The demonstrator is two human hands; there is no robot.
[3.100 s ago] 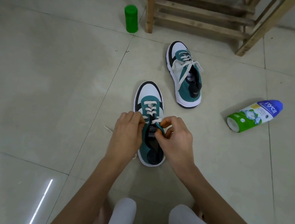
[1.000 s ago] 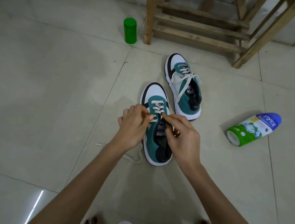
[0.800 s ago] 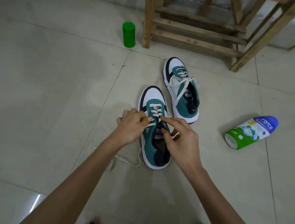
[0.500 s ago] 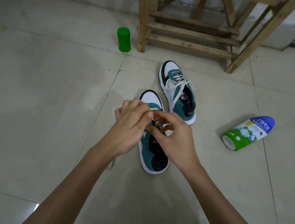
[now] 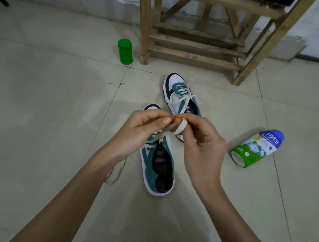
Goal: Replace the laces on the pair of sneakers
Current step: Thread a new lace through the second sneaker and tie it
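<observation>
On the tiled floor (image 5: 45, 125), toward its left side, the loose tail (image 5: 119, 173) of the white lace (image 5: 181, 125) is lying in a slack loop just beside the near sneaker (image 5: 158, 168). My left hand (image 5: 137, 132) is hovering above that shoe's toe half, thumb and forefinger pinching the lace where it is rising from the eyelets. The sneaker itself is lying flat between my forearms, its long axis running straight away from me, heel nearest, toe mostly hidden under my hands. The lace is therefore climbing up and slightly rightward from the shoe to my fingers, and both hands are about equally near it. My right hand (image 5: 202, 146) is touching the left at the fingertips, fingers curled, with a turn of the lace wrapped round one fingertip; I am judging that the next pull has to go upward along this line. Beyond my hands, the second sneaker (image 5: 181, 98) is sitting laced near the wooden rack (image 5: 197, 37) at the floor's far edge. A powder bottle (image 5: 256, 147) is lying on its side to the right.
</observation>
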